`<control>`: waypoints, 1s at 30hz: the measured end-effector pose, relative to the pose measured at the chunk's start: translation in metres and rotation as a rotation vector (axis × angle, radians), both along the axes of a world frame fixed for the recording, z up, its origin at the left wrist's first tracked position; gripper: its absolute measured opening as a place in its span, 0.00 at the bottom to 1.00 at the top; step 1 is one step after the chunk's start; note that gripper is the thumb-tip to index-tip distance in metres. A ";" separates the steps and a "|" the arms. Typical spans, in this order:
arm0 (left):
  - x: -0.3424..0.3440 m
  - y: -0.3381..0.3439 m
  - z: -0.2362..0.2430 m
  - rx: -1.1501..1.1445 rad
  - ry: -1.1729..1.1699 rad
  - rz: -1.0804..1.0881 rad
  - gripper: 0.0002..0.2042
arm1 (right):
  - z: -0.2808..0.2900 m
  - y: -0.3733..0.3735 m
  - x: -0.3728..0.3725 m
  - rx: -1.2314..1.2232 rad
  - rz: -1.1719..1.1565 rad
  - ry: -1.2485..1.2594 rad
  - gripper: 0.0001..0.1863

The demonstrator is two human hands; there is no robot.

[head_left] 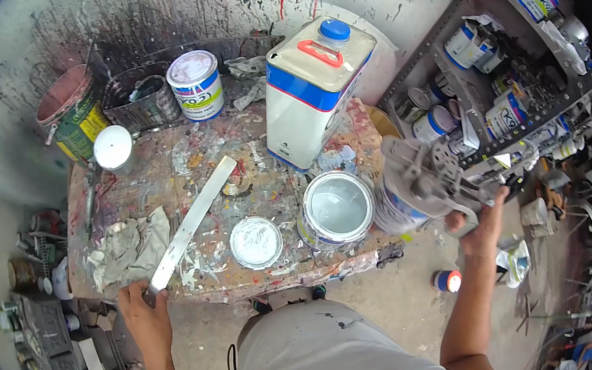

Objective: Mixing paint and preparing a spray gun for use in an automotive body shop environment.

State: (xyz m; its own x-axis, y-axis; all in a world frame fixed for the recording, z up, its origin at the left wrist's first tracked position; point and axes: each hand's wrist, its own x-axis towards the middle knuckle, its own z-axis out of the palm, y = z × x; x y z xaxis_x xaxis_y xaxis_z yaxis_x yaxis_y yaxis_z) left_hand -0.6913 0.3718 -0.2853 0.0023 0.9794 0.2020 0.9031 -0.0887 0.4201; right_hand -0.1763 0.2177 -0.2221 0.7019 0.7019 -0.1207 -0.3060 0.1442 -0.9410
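Observation:
My left hand point(146, 316) is at the table's near left edge, its fingers closed round the lower end of a long flat metal-coloured strip point(195, 218), which slants up over the table. My right hand point(481, 235) grips the handle of a grey, paint-stained lid with a mechanism on top point(423, 171); it sits on a paint can point(394, 209) at the table's right edge. Left of that can stands an open tin of pale grey paint point(341, 207). A round paint-smeared lid point(256, 242) lies beside the tin. A crumpled cloth point(130, 246) lies by the strip's left side.
A tall rectangular canister point(305, 112) with a blue cap stands at the back. Behind the strip are a closed paint can point(195, 85), a white-topped can point(114, 148) and a green bucket point(73, 114). Metal shelves point(466, 104) with several cans rise on the right. An orange-and-blue can point(446, 281) stands on the floor.

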 end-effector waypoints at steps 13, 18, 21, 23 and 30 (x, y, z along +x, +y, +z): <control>0.022 -0.039 0.189 0.356 -0.461 -0.145 0.07 | 0.035 0.060 -0.033 0.142 -0.013 -0.875 0.18; 0.072 -0.061 0.272 0.540 -0.307 -0.531 0.16 | 0.124 0.089 -0.103 0.450 0.562 -1.231 0.26; 0.104 -0.054 0.297 0.617 -0.423 -0.660 0.25 | 0.155 0.107 -0.129 0.448 0.629 -1.420 0.20; 0.117 -0.040 0.308 0.625 -0.508 -0.775 0.31 | 0.167 0.119 -0.131 0.430 0.701 -1.609 0.09; 0.155 0.026 0.210 -0.048 -0.748 -0.800 0.50 | 0.146 0.103 -0.087 0.200 0.441 -1.458 0.11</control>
State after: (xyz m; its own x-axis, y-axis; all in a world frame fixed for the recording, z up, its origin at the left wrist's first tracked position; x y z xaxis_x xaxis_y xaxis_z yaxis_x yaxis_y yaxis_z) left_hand -0.5363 0.3976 -0.0757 0.5332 0.7564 0.3790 0.1069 -0.5047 0.8567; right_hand -0.2635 0.3203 -0.0763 -0.1393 0.7995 0.5844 0.7845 0.4492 -0.4276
